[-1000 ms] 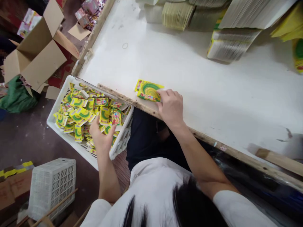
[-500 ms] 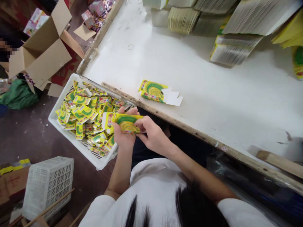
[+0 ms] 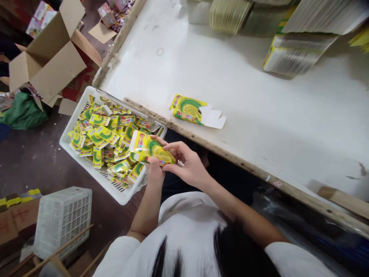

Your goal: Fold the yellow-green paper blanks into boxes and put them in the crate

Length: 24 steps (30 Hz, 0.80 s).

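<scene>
A small yellow and green cardboard box (image 3: 152, 149) is held in front of me, over the near corner of the basket. My left hand (image 3: 155, 169) grips it from below, thumb on the near side and fingers behind it. At its right end my right hand (image 3: 188, 161) is closed, with thumb and fingertips around that end. On the table, beyond my hands, lies a flattened yellow and green carton (image 3: 187, 109) with white flaps sticking out to the right. Many similar small boxes (image 3: 106, 134) fill the white plastic basket (image 3: 77, 109) to my left.
Stacks of flat cartons (image 3: 300, 52) stand at the back of the white table (image 3: 253, 104), which has a wooden edge (image 3: 213, 148). At left are an open cardboard box (image 3: 54, 65), an upturned white basket (image 3: 63, 223) and a green bag (image 3: 24, 111). Someone's arm shows at far left.
The held box has turned and tilted, its right end now lower and its left end shifted slightly right. My left fingers have closed around it. The view has shifted a little.
</scene>
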### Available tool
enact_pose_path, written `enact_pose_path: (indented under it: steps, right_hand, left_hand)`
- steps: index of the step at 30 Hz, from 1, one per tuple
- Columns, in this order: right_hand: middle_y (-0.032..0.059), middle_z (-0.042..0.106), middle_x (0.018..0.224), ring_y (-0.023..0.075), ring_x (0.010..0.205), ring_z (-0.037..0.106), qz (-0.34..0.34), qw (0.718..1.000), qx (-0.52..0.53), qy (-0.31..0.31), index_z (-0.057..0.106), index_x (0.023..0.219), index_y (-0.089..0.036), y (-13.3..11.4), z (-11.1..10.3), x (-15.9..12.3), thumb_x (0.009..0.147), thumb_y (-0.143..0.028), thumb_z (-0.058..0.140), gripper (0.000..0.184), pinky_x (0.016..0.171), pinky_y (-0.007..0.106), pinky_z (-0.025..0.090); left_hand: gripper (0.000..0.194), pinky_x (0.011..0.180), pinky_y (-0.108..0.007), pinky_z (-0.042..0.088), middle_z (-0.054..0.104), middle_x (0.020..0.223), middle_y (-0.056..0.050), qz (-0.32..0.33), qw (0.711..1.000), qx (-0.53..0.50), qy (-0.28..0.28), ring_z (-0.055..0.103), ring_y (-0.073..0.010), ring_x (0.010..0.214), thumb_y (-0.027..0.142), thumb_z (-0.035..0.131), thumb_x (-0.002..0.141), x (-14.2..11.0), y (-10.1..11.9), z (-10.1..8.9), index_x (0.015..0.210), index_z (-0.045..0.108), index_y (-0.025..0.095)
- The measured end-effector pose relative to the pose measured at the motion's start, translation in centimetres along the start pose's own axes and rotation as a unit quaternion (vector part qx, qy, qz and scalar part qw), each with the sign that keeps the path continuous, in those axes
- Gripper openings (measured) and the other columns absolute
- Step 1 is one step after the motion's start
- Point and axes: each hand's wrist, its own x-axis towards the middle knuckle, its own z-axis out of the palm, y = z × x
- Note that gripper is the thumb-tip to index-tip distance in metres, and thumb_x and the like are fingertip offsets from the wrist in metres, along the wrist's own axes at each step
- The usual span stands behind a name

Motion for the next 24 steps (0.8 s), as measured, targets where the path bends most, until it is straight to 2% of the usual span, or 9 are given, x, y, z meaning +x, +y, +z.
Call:
enact_pose_path:
  steps: [1,3,6,8,12,16,18,20,24]
  right_hand:
    - [-0.0024,0.062,0.082,0.0143,0.068,0.057,-0.004,1.000,-0.004,0.004,0.063,0.115,-0.022,-0.2,-0.1,0.0,0.084,-0.024,0.076,0.034,0.062,0.026,0.049]
    - [0.0024,0.067,0.093,0.0165,0.079,0.062,-0.038,0.999,-0.034,-0.013,0.063,0.118,-0.021,-0.5,0.0,-0.2,0.089,-0.021,0.069,0.030,0.070,0.028,0.053]
    - [0.0080,0.069,0.104,0.0199,0.093,0.066,-0.080,0.991,-0.090,-0.051,0.064,0.122,-0.021,-0.6,0.6,-0.4,0.097,-0.018,0.056,0.026,0.084,0.034,0.056]
    - [0.0088,0.069,0.104,0.0205,0.094,0.067,-0.079,0.990,-0.096,-0.062,0.065,0.122,-0.020,-0.2,0.8,-0.4,0.098,-0.019,0.056,0.025,0.085,0.034,0.056]
    - [0.0070,0.073,0.099,0.0198,0.087,0.069,-0.066,0.996,-0.062,-0.004,0.069,0.113,-0.019,0.6,0.0,0.0,0.093,-0.023,0.066,0.021,0.078,0.032,0.057]
    - [0.0025,0.075,0.086,0.0180,0.075,0.068,-0.079,0.992,-0.090,0.050,0.075,0.094,-0.022,-0.2,-2.0,0.3,0.094,-0.020,0.064,0.011,0.071,0.030,0.056]
    - [0.0018,0.074,0.083,0.0171,0.073,0.068,-0.115,0.985,-0.123,0.046,0.077,0.095,-0.024,-1.1,-3.1,0.2,0.095,-0.020,0.064,0.014,0.068,0.030,0.055]
    - [0.0022,0.075,0.086,0.0175,0.077,0.067,-0.147,0.971,-0.180,0.060,0.078,0.102,-0.027,-1.8,-4.2,0.0,0.096,-0.020,0.063,0.018,0.070,0.031,0.055]
    - [0.0019,0.077,0.097,0.0222,0.093,0.065,-0.189,0.915,-0.341,0.106,0.079,0.105,-0.036,-2.2,-5.1,-0.4,0.098,-0.016,0.057,0.030,0.092,0.044,0.051]
  left_hand:
    - [0.089,0.068,-0.037,0.057,0.060,0.083,-0.007,0.001,1.000,-0.006,-0.007,0.063,-0.0229,0.081,0.097,0.018,0.077,-0.1,-0.2,0.0,0.104,0.064,0.025]
    - [0.086,0.068,-0.035,0.056,0.058,0.082,-0.005,0.014,0.999,-0.039,0.031,0.060,-0.0207,0.076,0.097,0.027,0.076,-0.1,-0.5,0.0,0.108,0.063,0.027]
    - [0.071,0.058,-0.028,0.048,0.043,0.073,0.002,0.040,0.993,-0.038,0.103,0.045,-0.0125,0.058,0.092,0.045,0.077,0.4,-1.0,-0.5,0.106,0.059,0.029]
    - [0.068,0.053,-0.026,0.042,0.036,0.070,0.005,0.043,0.992,-0.038,0.111,0.038,-0.0101,0.053,0.090,0.054,0.074,0.7,-1.2,-1.0,0.102,0.057,0.028]
    - [0.071,0.062,-0.028,0.050,0.054,0.077,0.000,0.039,0.995,0.007,0.096,0.054,-0.0142,0.065,0.091,0.047,0.077,0.3,-1.0,-1.2,0.101,0.062,0.025]
    - [0.045,0.071,-0.026,0.054,0.063,0.076,0.001,0.075,0.980,-0.002,0.186,0.062,-0.0128,0.070,0.068,0.066,0.084,-0.2,-0.8,-0.9,0.083,0.065,0.023]
    - [0.034,0.072,-0.024,0.054,0.066,0.075,0.003,0.084,0.982,-0.027,0.169,0.064,-0.0112,0.069,0.055,0.075,0.083,-0.2,-0.3,-1.5,0.080,0.068,0.022]
    - [0.030,0.078,-0.027,0.056,0.072,0.085,0.001,0.105,0.984,-0.043,0.134,0.069,-0.0141,0.078,0.053,0.075,0.084,0.1,1.0,-2.8,0.091,0.073,0.024]
    - [0.066,0.094,-0.039,0.058,0.070,0.122,-0.007,0.185,0.978,0.007,0.096,0.068,-0.0274,0.115,0.079,0.062,0.079,0.0,4.8,-6.5,0.125,0.066,0.033]
